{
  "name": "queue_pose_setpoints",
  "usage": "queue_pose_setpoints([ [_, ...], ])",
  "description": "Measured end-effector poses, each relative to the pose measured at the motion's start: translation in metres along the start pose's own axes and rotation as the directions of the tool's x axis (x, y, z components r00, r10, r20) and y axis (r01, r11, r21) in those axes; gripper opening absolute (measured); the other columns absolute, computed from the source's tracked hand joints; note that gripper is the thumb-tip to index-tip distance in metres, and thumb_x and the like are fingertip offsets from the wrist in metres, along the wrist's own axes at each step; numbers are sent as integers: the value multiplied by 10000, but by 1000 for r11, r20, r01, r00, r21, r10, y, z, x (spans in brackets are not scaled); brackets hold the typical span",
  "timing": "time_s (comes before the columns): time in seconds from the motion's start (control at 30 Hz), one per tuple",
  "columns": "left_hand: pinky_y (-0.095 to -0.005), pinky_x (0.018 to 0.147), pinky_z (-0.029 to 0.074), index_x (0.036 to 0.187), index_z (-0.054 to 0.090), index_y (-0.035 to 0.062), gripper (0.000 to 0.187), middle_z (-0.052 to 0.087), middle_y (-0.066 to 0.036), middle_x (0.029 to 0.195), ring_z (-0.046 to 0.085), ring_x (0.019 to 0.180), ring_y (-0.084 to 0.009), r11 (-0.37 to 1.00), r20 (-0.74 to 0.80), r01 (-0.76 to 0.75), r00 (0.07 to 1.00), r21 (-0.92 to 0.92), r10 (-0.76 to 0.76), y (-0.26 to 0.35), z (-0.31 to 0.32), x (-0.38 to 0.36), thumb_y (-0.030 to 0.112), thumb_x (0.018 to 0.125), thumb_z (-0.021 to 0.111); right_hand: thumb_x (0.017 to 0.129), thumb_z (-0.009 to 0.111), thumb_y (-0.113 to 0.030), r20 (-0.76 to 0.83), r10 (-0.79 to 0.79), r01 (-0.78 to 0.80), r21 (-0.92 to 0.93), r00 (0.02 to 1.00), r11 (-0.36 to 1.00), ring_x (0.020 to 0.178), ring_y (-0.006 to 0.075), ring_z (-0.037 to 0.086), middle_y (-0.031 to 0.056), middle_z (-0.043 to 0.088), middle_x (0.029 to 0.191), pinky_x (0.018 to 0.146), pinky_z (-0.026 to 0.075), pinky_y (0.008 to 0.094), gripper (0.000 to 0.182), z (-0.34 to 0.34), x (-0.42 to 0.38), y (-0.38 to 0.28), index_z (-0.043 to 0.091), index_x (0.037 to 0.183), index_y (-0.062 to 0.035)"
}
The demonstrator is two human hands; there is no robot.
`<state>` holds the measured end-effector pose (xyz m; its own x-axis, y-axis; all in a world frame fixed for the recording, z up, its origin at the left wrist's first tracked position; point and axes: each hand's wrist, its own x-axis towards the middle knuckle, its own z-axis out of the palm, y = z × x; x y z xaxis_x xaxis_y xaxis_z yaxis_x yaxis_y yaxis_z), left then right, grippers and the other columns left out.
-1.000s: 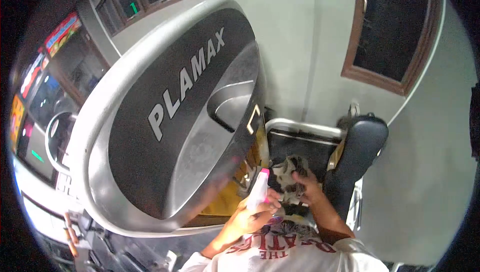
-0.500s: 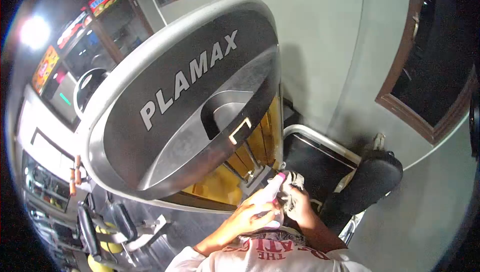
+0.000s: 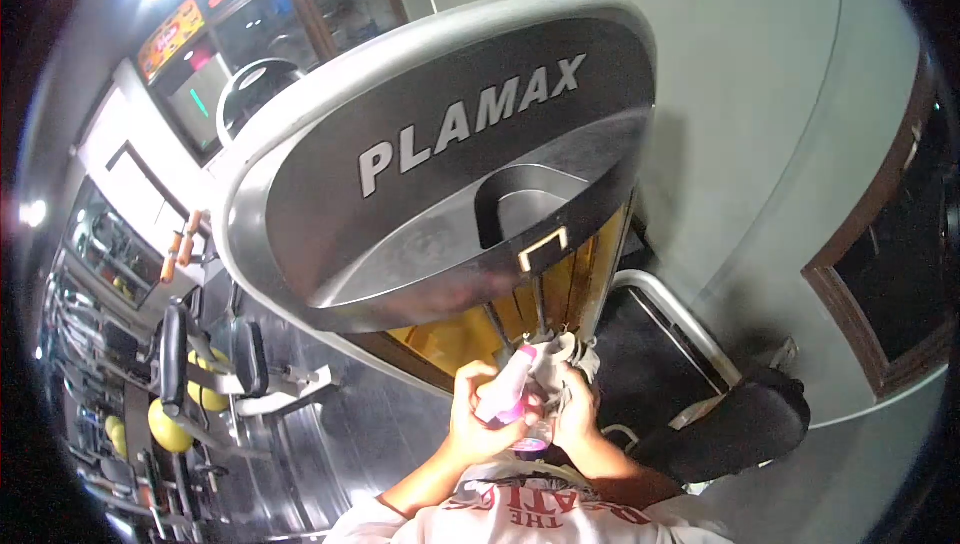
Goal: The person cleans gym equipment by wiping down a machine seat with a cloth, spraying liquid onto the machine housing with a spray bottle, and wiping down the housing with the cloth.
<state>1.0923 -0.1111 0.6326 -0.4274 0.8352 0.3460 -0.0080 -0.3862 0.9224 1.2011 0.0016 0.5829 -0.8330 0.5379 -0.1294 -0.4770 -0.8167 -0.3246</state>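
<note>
My left hand (image 3: 480, 422) is wrapped round a spray bottle (image 3: 510, 386) with a white and pink head and a clear lower part. Crumpled in my right hand (image 3: 578, 412) is a grey cloth (image 3: 562, 359), close beside the bottle's head. Both hands are near my chest, below the dark curved top of a gym machine (image 3: 440, 194) lettered PLAMAX. Behind the cloth, the machine's yellowish lower panel (image 3: 455, 344) shows.
A black padded seat (image 3: 745, 434) and a silver frame (image 3: 680, 319) stand at the right. Gym equipment (image 3: 245, 374) with yellow balls (image 3: 170, 424) is at the lower left. A grey wall (image 3: 740, 144) with a brown-framed window rises behind.
The view has turned left, so the machine appears farther right. The bottle and cloth have shifted slightly left in view, both still held, and the bottle's clear lower part now shows more.
</note>
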Motion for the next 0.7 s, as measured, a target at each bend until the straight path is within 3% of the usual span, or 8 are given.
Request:
queue_pose_setpoints([
  [0.03, -370, 878, 574, 1310, 369, 14, 620, 704, -156, 1027, 703, 926, -199, 999, -9, 29, 1000, 32, -29, 2, -3, -1, -74, 831, 751, 996, 551, -268, -124, -93, 81, -103, 988, 991, 737, 220, 665, 111, 696, 981, 634, 548, 331, 331, -18, 10, 17, 611, 1235, -46],
  [0.17, -314, 877, 542, 1379, 525, -44, 593, 698, -97, 1037, 678, 934, -153, 984, -63, 61, 997, 167, -51, 11, -13, -8, -34, 834, 756, 999, 526, -208, -166, -275, 212, -323, 947, 922, 949, 251, 685, 120, 684, 1128, 860, 562, 392, 368, -12, 16, 38, 569, 1315, -24],
  [0.23, -323, 849, 542, 1426, 487, -35, 637, 678, -96, 1073, 673, 913, -165, 933, 65, -75, 996, 351, 56, 17, -23, 0, -31, 844, 746, 988, 537, -156, -104, -256, 213, -314, 961, 925, 1180, 263, 632, 106, 642, 1281, 1051, 490, 420, 396, 4, 9, 36, 547, 1361, -24],
  [0.27, -328, 835, 541, 1449, 468, -30, 659, 669, -96, 1090, 670, 903, -170, 889, 139, -149, 985, 432, 98, 20, -27, 2, -30, 848, 741, 974, 554, -117, -107, -257, 217, -291, 960, 932, 1160, 252, 639, 103, 652, 1261, 1026, 499, 406, 378, 15, 5, 35, 565, 1340, -24],
  [0.37, -323, 834, 538, 1477, 442, -29, 665, 632, -109, 1208, 650, 934, -161, 962, 58, 30, 997, 273, -47, 33, -19, 0, -16, 877, 729, 949, 574, -55, -130, -285, 238, -295, 949, 925, 1087, 233, 660, 107, 677, 1197, 952, 527, 379, 342, 39, 1, 36, 601, 1288, -22],
  [0.47, -322, 837, 540, 1505, 411, -24, 681, 586, -125, 1297, 645, 948, -169, 958, 142, -37, 990, 286, -4, 32, -26, 1, -4, 898, 719, 943, 559, -71, -126, -322, 284, -249, 938, 926, 1061, 241, 667, 116, 688, 1167, 946, 524, 376, 343, 13, 10, 47, 604, 1278, -17],
  [0.57, -303, 850, 533, 1496, 422, -43, 700, 620, -101, 1211, 650, 939, -158, 993, 96, 56, 993, 100, -65, 36, -31, -7, -44, 856, 704, 929, 548, -70, -53, -210, 195, -206, 976, 959, 1064, 253, 667, 101, 685, 1179, 970, 503, 369, 348, 5, 13, 38, 603, 1268, -12],
  [0.7, -331, 841, 557, 1366, 468, -66, 541, 633, -116, 1145, 658, 937, -170, 999, 14, -36, 999, -18, 36, 52, -49, -5, -26, 878, 699, 930, 541, -121, -125, -356, 310, -287, 926, 906, 912, 271, 686, 137, 686, 1132, 818, 573, 394, 374, 31, 18, 46, 566, 1290, -25],
])
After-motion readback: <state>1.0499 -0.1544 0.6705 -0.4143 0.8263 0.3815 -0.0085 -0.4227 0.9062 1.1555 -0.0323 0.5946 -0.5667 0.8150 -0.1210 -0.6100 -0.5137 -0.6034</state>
